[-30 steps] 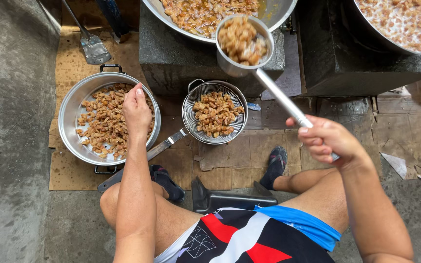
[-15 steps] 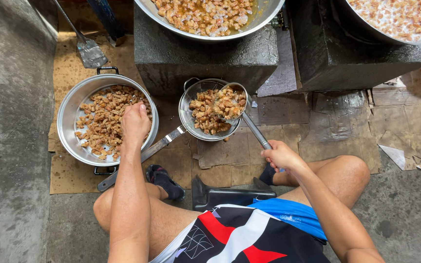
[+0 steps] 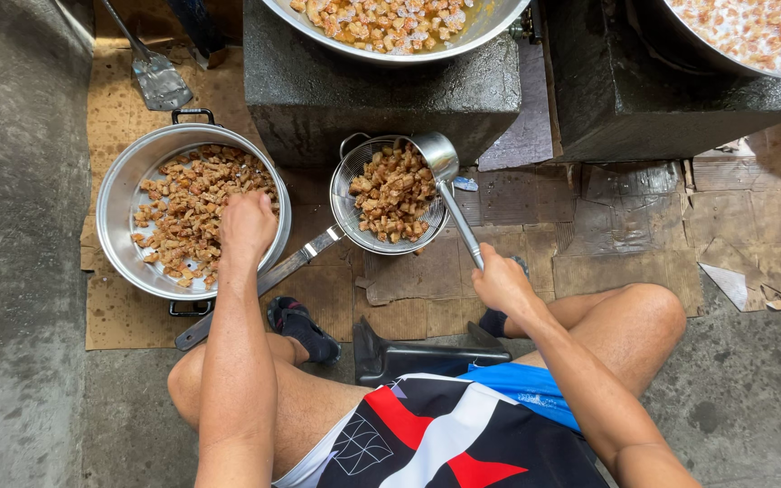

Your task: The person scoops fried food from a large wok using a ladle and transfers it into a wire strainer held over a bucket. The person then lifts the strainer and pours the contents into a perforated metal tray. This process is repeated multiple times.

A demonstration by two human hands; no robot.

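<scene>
My right hand (image 3: 502,282) grips the long handle of a metal ladle (image 3: 438,156), tipped over a wire-mesh strainer (image 3: 347,210) heaped with fried brown pieces (image 3: 390,192). The ladle's cup rests on the strainer's far rim. My left hand (image 3: 246,226) reaches into a large round metal pot (image 3: 117,221) on the left, fingers down among the fried pieces (image 3: 178,212) inside. I cannot tell if it holds any. The strainer's handle (image 3: 255,285) runs under my left forearm.
Two big woks of frying pieces (image 3: 390,18) (image 3: 757,32) sit on dark stove blocks (image 3: 381,95) ahead. A metal spatula (image 3: 157,81) lies at the upper left. Flattened cardboard (image 3: 589,226) covers the floor. A low black stool (image 3: 418,357) stands between my knees.
My right hand brought the full ladle down from the wok to the strainer and tipped its pieces out. The left hand stayed in the pot.
</scene>
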